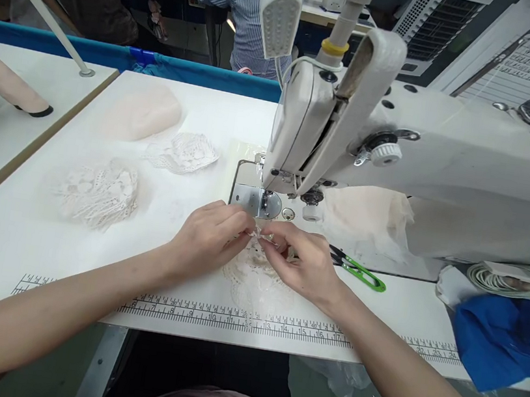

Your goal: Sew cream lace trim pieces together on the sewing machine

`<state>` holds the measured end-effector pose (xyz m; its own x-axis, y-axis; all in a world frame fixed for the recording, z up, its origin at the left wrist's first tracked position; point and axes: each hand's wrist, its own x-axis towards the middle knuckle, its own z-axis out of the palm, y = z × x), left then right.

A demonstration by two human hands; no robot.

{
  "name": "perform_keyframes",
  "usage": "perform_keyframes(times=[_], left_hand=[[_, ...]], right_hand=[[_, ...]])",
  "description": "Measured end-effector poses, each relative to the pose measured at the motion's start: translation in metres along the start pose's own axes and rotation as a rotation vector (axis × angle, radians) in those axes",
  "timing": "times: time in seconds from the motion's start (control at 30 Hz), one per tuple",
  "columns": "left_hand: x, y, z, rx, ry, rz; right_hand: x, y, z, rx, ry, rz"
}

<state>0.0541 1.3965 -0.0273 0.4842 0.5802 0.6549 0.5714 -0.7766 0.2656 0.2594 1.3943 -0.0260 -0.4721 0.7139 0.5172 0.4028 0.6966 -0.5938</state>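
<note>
Pale lace fabric [255, 269] hangs from between my two hands and spreads over the white table just in front of the sewing machine [300, 118]. My left hand [213, 237] pinches the lace's upper edge between thumb and forefinger. Close beside it, my right hand [303, 256] pinches the same edge, fingers curled. Both fingertips sit just below the metal needle plate [248, 196], and the presser foot is partly hidden by the machine head. Green thread snips [363, 273] lie to the right of my right hand, their blades partly covered by it.
Left on the table are a lace pile [103, 192], a smaller lace piece [185, 151] and sheer beige fabric [143, 112]. Sheer fabric [366, 213] lies under the machine arm. Blue cloth [506, 337] and coiled pale tape [524, 281] are at right. Two people work at the bench behind.
</note>
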Motion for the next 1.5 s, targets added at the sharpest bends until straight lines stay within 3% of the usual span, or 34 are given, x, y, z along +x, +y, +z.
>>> perform_keyframes(times=[0.43,1.0,1.33,1.5], left_hand=[[0.003,0.001,-0.002,0.032,-0.032,0.029],[0.005,0.002,-0.002,0.064,0.06,0.051],[0.002,0.001,-0.003,0.035,0.048,0.043],[0.003,0.004,-0.005,0.036,0.052,0.088]], right_hand=[[0.0,0.002,-0.001,-0.022,-0.026,-0.037],[0.003,-0.001,0.001,-0.146,0.129,-0.114],[0.003,-0.001,-0.007,-0.597,0.183,-0.551],[0.003,-0.003,-0.013,-0.692,0.186,-0.672]])
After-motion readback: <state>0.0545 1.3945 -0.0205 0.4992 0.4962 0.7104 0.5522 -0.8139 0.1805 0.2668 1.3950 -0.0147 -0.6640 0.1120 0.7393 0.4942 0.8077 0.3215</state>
